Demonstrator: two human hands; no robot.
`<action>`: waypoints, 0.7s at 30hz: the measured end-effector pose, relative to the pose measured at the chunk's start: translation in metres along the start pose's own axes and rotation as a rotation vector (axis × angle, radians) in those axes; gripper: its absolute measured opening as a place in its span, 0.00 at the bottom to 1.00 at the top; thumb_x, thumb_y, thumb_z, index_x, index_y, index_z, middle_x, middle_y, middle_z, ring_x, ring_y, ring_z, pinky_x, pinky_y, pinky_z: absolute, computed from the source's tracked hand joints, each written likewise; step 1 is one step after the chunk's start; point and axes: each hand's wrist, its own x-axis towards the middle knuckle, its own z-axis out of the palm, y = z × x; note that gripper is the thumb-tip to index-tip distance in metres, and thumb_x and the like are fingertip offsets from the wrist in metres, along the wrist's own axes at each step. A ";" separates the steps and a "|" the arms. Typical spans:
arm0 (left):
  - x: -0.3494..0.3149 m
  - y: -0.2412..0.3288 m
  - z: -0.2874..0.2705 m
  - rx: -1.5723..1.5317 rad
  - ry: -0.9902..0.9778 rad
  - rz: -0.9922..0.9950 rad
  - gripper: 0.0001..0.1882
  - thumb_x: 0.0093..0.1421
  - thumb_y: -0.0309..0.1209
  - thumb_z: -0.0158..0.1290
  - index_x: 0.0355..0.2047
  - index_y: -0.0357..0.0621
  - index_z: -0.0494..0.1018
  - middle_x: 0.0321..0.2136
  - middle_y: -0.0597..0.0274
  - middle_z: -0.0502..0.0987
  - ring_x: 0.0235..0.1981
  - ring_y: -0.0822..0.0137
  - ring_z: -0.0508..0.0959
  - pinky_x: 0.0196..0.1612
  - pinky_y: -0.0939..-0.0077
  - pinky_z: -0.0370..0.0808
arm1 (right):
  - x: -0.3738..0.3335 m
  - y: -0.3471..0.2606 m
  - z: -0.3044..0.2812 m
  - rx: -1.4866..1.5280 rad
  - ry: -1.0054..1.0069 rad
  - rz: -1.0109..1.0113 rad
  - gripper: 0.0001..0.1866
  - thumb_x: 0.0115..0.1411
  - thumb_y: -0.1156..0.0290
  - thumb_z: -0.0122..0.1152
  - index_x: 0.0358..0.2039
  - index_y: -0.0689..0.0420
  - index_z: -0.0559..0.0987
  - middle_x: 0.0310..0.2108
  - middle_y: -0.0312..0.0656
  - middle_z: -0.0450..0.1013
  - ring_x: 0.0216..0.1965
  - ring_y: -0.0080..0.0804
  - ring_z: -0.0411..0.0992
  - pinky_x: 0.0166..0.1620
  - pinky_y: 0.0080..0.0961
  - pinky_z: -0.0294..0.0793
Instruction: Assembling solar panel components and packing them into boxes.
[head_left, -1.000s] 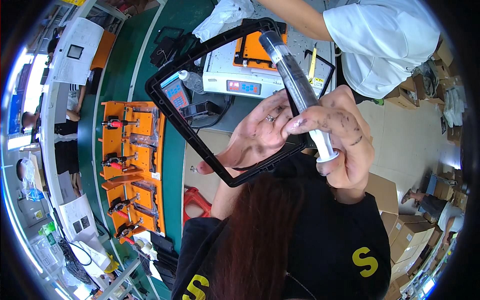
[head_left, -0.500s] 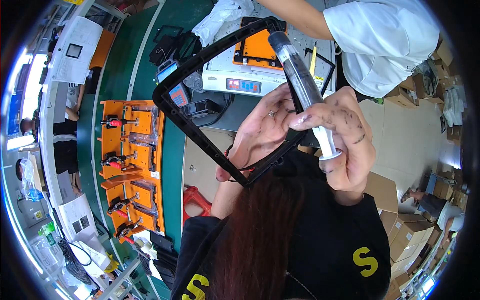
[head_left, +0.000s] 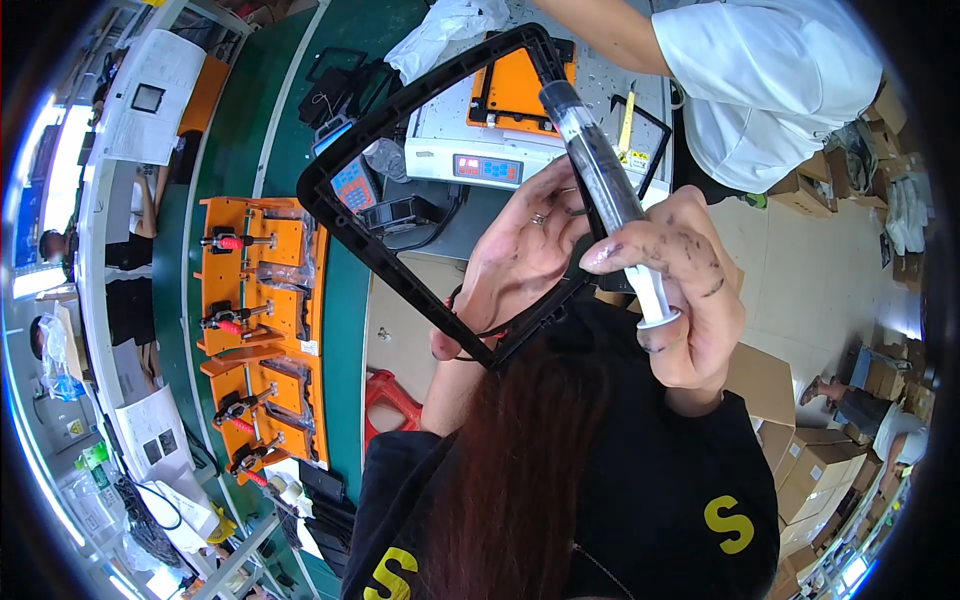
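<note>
My left hand (head_left: 520, 250) is closed round the lower right part of a black plastic rectangular frame (head_left: 395, 272), which is held up and tilted in the air. My right hand (head_left: 700, 290) grips a clear syringe (head_left: 605, 165) filled with dark material, with a white plunger at its lower end. One digit presses against the plunger's end. The syringe's black-capped upper end lies close to the frame's upper right side; whether its tip touches the frame cannot be made out. Dark smears mark my right fingers.
A white machine (head_left: 465, 165) with a lit display carries an orange fixture (head_left: 520, 90) and a yellow-handled tool (head_left: 627, 125). Orange clamp fixtures (head_left: 265, 335) stand on the green bench at left. A co-worker's arm (head_left: 605, 35) reaches in above. Cardboard boxes (head_left: 820, 475) are stacked at right.
The syringe's upper end has shifted slightly down and right, away from the frame's top corner. The frame has moved a little up and left. Both hands keep their grip.
</note>
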 end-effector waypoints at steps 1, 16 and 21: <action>0.000 0.000 -0.001 0.025 0.000 0.010 0.27 0.63 0.31 0.44 0.61 0.33 0.54 0.55 0.53 0.62 0.56 0.59 0.64 0.61 0.65 0.61 | -0.001 0.000 0.000 0.007 -0.005 0.005 0.21 0.64 0.57 0.45 0.37 0.64 0.75 0.29 0.41 0.77 0.26 0.29 0.59 0.32 0.26 0.60; 0.006 0.003 -0.020 -0.136 -0.088 0.026 0.24 0.65 0.29 0.44 0.60 0.35 0.56 0.57 0.54 0.61 0.56 0.60 0.64 0.62 0.64 0.61 | -0.010 -0.007 0.002 0.071 -0.049 0.061 0.15 0.51 0.69 0.49 0.35 0.66 0.76 0.30 0.41 0.77 0.27 0.30 0.59 0.34 0.28 0.58; 0.008 0.003 -0.019 -0.109 -0.008 0.046 0.23 0.65 0.29 0.41 0.59 0.36 0.56 0.56 0.50 0.63 0.56 0.57 0.65 0.62 0.64 0.61 | -0.012 -0.009 0.003 0.074 -0.071 0.106 0.17 0.57 0.64 0.48 0.35 0.66 0.76 0.30 0.41 0.77 0.27 0.31 0.59 0.34 0.29 0.59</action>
